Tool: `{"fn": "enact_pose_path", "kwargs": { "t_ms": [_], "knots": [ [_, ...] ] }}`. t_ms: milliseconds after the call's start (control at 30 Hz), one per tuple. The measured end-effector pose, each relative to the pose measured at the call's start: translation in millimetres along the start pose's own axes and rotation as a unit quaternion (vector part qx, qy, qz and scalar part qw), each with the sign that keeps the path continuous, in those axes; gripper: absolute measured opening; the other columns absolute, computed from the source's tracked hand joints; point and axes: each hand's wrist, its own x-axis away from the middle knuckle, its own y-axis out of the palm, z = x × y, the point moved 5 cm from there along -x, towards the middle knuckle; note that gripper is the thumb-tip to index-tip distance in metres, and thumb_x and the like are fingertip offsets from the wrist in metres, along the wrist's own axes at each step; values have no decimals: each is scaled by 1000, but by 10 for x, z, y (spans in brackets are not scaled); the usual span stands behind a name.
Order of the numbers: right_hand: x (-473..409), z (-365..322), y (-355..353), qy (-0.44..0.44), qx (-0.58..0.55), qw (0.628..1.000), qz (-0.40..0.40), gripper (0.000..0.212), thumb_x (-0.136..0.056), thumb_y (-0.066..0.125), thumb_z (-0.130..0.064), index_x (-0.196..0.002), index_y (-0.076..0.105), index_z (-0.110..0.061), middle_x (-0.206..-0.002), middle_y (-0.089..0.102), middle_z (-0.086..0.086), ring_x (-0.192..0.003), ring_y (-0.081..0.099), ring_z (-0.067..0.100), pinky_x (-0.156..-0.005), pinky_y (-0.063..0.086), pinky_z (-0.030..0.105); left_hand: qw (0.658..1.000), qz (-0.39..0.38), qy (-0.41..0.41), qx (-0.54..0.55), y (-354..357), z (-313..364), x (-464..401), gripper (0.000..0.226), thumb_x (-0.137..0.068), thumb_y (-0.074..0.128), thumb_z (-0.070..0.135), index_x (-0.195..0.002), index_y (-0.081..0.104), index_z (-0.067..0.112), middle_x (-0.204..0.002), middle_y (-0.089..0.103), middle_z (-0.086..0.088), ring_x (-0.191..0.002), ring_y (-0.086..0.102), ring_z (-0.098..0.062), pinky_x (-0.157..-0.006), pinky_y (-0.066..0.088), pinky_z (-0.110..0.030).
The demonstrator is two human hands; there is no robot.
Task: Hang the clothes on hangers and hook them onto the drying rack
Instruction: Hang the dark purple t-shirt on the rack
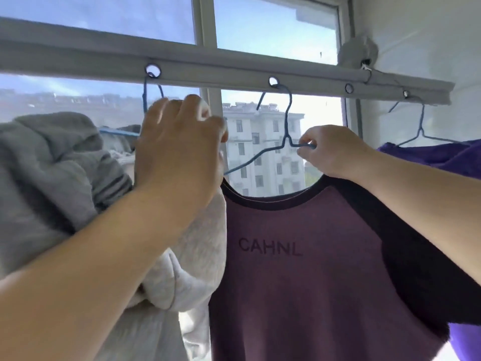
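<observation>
A maroon T-shirt with dark sleeves and the word CAHNL hangs on a blue wire hanger. That hanger's hook sits in a hole of the grey drying rack bar. My right hand pinches the hanger's right shoulder wire just above the shirt's collar. My left hand is raised at the shirt's left shoulder, fingers curled on a white garment that drapes down under my forearm. Another blue hanger hook hangs from a hole just above this hand.
A grey hoodie hangs at the left. A purple garment on a blue hanger hangs at the right end of the bar. One hole in the bar is free. Behind are window frames and a white wall at right.
</observation>
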Motion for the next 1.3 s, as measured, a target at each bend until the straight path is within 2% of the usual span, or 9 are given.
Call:
{"fn": "enact_pose_path", "kwargs": {
  "t_ms": [133,233,367,467,667,800,1033,1167,1300],
  "knots": [
    [8,-121,54,29,10,999,11,32,-93,46,-20,-120,58,-10,-118,62,10,-106,55,27,-87,44,35,1000,-10,-5,-14,-93,-181,-11,15,-86,57,21,-99,62,27,-119,49,0,-125,36,-24,-113,-1,-49],
    [35,-188,30,41,27,999,12,33,-92,47,-20,-123,56,-10,-121,60,11,-109,54,28,-90,43,35,997,-67,-30,-5,-63,-319,-26,11,-87,55,27,-97,58,32,-121,46,4,-129,28,-22,-110,2,-60],
    [81,-185,-77,52,32,998,7,35,-93,49,-24,-124,55,-11,-124,59,9,-114,52,26,-95,42,35,994,-102,-27,25,34,-362,-9,13,-88,53,31,-99,58,31,-120,47,4,-126,34,-20,-110,7,-59],
    [112,-101,-202,61,28,998,7,36,-93,49,-30,-121,58,-10,-125,59,8,-115,52,25,-93,39,33,992,-109,-4,68,113,-239,10,17,-88,54,29,-104,57,30,-122,46,5,-127,34,-18,-113,0,-54],
    [147,369,-448,116,-8,993,34,47,-95,40,-36,-93,61,7,-85,63,17,-90,56,32,-76,41,35,978,-148,11,144,325,198,-82,26,-87,55,34,-112,53,29,-131,43,4,-130,33,-18,-113,3,-50],
    [101,930,-543,143,35,988,37,38,-93,47,-32,-105,64,0,-110,66,16,-98,57,30,-82,41,32,967,-165,8,196,543,551,-193,35,-88,50,42,-121,49,31,-136,41,5,-131,33,-17,-114,9,-49],
    [-148,1987,-545,201,95,974,51,32,-89,54,-23,-116,59,-6,-122,61,14,-112,54,31,-91,41,32,935,-193,35,295,897,1117,-350,50,-90,22,52,-139,25,42,-154,20,6,-142,12,-12,-114,16,-48],
    [-335,2497,-363,234,120,965,25,40,-89,52,-24,-125,50,-4,-130,53,18,-118,49,36,-96,40,39,941,-203,43,269,1107,1345,-400,64,-82,6,61,-130,43,41,-151,25,11,-142,6,-8,-116,8,-47],
    [-494,2819,-224,241,173,955,16,46,-92,45,-27,-134,40,-9,-136,46,16,-122,44,36,-100,35,42,954,-165,44,246,1251,1423,-408,78,-78,0,69,-94,66,30,-130,49,16,-138,16,-5,-116,6,-46]
  ]
}}
